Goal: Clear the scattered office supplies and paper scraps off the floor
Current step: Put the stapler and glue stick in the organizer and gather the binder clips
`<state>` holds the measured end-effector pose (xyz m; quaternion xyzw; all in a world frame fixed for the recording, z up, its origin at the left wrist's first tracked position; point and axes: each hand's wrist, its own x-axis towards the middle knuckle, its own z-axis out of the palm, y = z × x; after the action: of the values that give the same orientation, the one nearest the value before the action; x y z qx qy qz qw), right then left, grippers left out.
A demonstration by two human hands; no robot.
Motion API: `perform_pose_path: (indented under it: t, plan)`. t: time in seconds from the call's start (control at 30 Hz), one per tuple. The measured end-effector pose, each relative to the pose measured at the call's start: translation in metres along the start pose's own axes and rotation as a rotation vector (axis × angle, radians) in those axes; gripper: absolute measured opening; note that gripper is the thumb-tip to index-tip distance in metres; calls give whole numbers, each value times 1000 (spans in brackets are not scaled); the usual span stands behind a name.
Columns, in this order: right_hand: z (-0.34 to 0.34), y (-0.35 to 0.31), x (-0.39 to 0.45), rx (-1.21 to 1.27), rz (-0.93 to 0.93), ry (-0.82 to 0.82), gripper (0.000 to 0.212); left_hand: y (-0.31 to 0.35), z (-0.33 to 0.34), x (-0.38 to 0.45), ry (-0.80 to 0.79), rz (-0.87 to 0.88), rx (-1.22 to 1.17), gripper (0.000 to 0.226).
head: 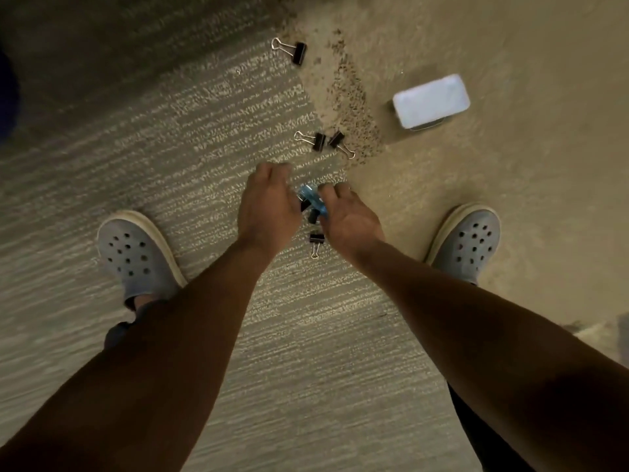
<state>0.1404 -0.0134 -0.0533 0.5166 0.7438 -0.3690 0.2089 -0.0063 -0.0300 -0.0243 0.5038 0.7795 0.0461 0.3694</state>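
Note:
Both my hands reach down to the carpet between my feet. My right hand (pixel 350 219) holds a small clear blue plastic box (pixel 311 201) by its fingers. My left hand (pixel 267 207) is curled just left of the box, touching it; whatever its fingers hold is hidden. Black binder clips lie around: one (pixel 316 243) just below the hands, a dark one (pixel 312 216) between the hands, a pair (pixel 323 142) beyond the hands, and one (pixel 294 51) farther off.
A white rectangular box (pixel 430 101) sits on the tan carpet at the right. My grey perforated clogs stand at the left (pixel 136 255) and right (pixel 469 241). A dark speckled strip (pixel 354 107) marks the seam between striped and tan carpet.

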Motion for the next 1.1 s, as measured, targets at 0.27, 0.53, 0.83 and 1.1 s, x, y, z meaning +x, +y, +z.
perform_pose_path:
  t: [0.27,0.53,0.83,1.1]
  plan:
    - [-8,13,-45,340,158,176,38,87,3,65,-64,329,-11,55]
    - [-23,11,-99,648,451,100,31,180,47,128,-243,329,271,65]
    - [-94,22,-122,720,614,138,25,148,-70,44,-342,-347,-797,23]
    - [-234,-75,-191,903,599,298,17,126,-299,-93,-302,-440,-1169,29]
